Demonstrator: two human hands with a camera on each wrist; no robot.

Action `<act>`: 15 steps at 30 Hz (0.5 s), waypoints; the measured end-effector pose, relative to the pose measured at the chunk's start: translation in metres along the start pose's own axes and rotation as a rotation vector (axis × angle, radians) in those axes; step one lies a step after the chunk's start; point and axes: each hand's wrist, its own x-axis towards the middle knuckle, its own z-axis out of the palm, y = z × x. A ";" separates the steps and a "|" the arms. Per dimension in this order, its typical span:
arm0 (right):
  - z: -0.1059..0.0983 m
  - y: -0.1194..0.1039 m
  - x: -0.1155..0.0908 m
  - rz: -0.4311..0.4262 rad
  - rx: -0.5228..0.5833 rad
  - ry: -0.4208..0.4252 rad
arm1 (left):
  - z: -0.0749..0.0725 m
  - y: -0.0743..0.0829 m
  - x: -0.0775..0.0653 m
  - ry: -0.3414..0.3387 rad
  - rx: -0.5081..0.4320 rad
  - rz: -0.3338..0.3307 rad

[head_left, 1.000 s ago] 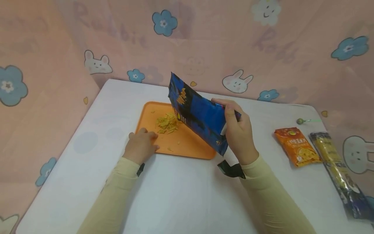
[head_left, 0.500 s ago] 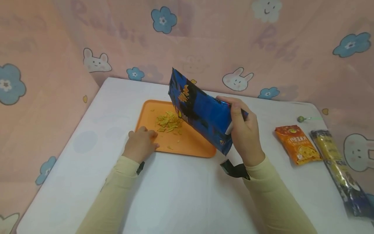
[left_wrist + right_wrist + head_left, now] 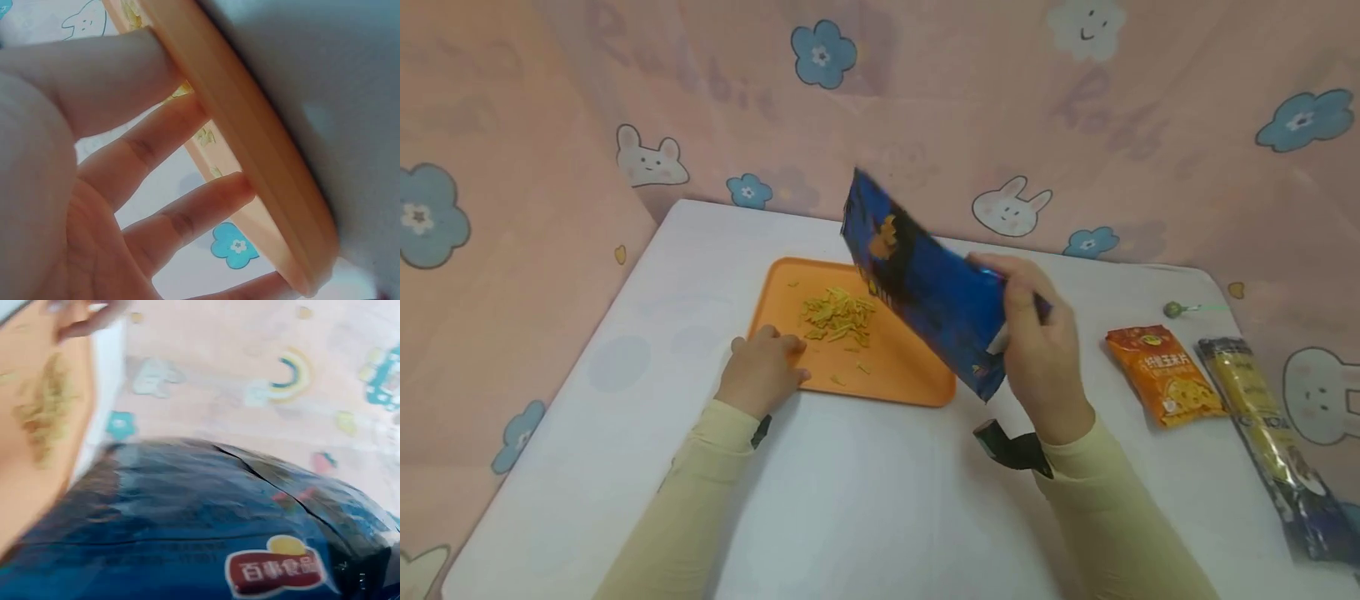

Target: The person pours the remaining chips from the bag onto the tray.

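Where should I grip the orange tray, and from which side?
Probably the near rim of the orange tray, right of centre, from the near side: it's raised and exposed; the left hand touches the near left corner, the blue bag hides the far right.

Orange packet (image 3: 1165,375), long shiny packet (image 3: 1262,433), pink backdrop (image 3: 925,108)

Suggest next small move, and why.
Probably tip the blue bag slightly further over the orange tray: the right grip holds one end, the other hangs above the tray near the yellow pieces; whether more remain inside is hidden.
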 end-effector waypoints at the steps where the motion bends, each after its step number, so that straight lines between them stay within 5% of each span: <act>1: 0.002 0.004 0.000 -0.002 -0.019 -0.015 | 0.000 0.000 0.000 0.001 0.004 0.005; 11: 0.000 0.011 0.000 0.049 -0.049 -0.059 | 0.000 -0.001 -0.002 -0.014 -0.004 0.008; 15: -0.007 -0.002 -0.005 0.062 -0.053 0.028 | 0.000 -0.001 -0.002 -0.014 0.002 0.010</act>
